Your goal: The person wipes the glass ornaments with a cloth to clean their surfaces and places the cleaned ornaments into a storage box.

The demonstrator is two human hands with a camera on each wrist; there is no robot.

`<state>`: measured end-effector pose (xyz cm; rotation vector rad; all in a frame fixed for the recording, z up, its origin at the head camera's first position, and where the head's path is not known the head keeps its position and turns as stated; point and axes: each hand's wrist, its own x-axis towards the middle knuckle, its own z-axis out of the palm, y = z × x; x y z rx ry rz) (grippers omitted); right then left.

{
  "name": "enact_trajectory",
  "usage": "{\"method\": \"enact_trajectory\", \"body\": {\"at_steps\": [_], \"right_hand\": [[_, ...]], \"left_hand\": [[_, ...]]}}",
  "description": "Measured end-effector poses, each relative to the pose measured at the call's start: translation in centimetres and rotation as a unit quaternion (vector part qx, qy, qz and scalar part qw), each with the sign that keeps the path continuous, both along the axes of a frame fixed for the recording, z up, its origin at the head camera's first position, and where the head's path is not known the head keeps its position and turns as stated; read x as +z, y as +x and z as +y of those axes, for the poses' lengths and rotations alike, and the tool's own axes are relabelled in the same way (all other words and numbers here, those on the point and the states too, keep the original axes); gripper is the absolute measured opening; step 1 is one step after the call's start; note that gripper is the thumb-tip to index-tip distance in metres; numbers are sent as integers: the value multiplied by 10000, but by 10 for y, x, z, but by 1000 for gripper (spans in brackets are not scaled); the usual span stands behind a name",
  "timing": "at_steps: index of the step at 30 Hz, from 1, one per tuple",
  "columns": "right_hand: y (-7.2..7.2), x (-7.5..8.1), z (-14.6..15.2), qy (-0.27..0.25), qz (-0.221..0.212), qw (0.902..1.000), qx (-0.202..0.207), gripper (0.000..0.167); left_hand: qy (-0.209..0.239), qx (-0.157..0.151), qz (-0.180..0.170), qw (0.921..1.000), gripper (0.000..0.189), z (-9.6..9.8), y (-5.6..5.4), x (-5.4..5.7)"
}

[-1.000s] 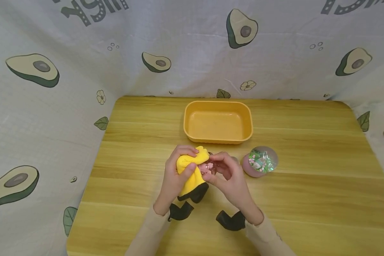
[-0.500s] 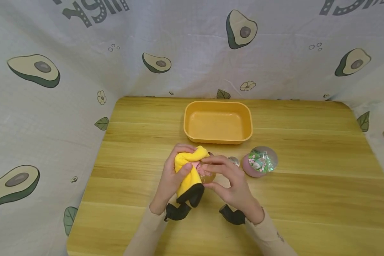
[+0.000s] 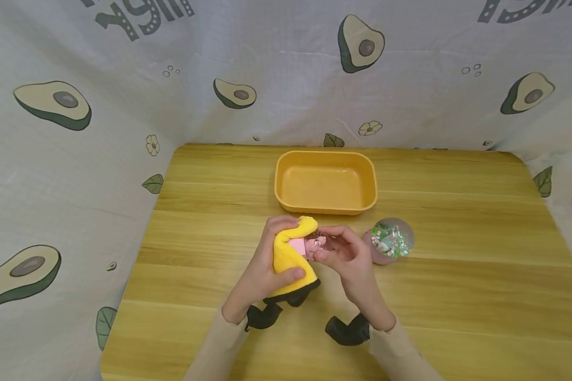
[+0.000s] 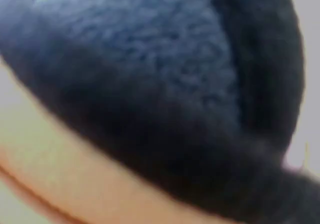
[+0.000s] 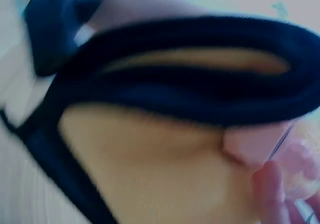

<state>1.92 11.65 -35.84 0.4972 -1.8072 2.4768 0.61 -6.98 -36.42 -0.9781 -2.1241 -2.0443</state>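
In the head view, a small snow globe (image 3: 316, 244) with a pink base (image 3: 296, 246) lies sideways between both hands. My left hand (image 3: 268, 264) grips a yellow cloth (image 3: 288, 262) with dark edging, folded round the base. The thumb lies across the cloth's front. My right hand (image 3: 349, 260) holds the clear dome by its fingertips, from the right. In the right wrist view the pink base (image 5: 252, 144) shows below the cloth's dark border (image 5: 200, 96), close to a fingertip (image 5: 268, 186). The left wrist view is filled by the cloth's dark blue-grey side (image 4: 165, 48) and its black trim.
A second snow globe (image 3: 392, 238) on a pink base stands just right of my right hand. Behind the hands is a yellow plastic bin (image 3: 325, 210) on the wooden table (image 3: 467, 238). An avocado-print curtain (image 3: 295, 63) hangs beyond the table's back edge.
The right-hand fingers have shifted round the dome, and more of the pink base shows. The cloth and left hand have moved slightly right. A small shiny round object is now hidden behind the right hand.
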Motion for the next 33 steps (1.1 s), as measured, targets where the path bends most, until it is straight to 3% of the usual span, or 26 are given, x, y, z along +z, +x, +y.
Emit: {"method": "enact_trajectory", "body": {"at_steps": [3, 7, 10, 14, 19, 23, 29, 33], "right_hand": [[-1, 2, 2, -277, -779, 9964, 167, 24], [-4, 5, 4, -372, -1431, 9883, 386, 17], [-4, 7, 5, -286, -1591, 9858, 461, 13], [-2, 7, 4, -40, -1452, 9884, 455, 15], [1, 8, 0, 365, -865, 9953, 251, 24], [3, 8, -2, 971, 57, 9952, -45, 34], [0, 6, -1, 1560, 1488, 9763, -203, 48], [-5, 5, 0, 1730, 2301, 9575, -166, 45]], "left_hand": [[-203, 30, 290, 9994, 73, 2, 0, 0], [-348, 173, 505, 9980, 73, 4, 0, -1], [-352, 401, 510, 9973, 70, 6, 0, -2], [-331, 812, 476, 9950, 67, 7, 0, -3], [-211, 1111, 305, 9931, 66, 7, 0, -4], [69, 1018, 85, 9947, 62, 4, -2, -5], [337, 704, -313, 9965, 56, -2, -3, -4], [499, 481, -493, 9964, 56, -4, -4, -4]]}}
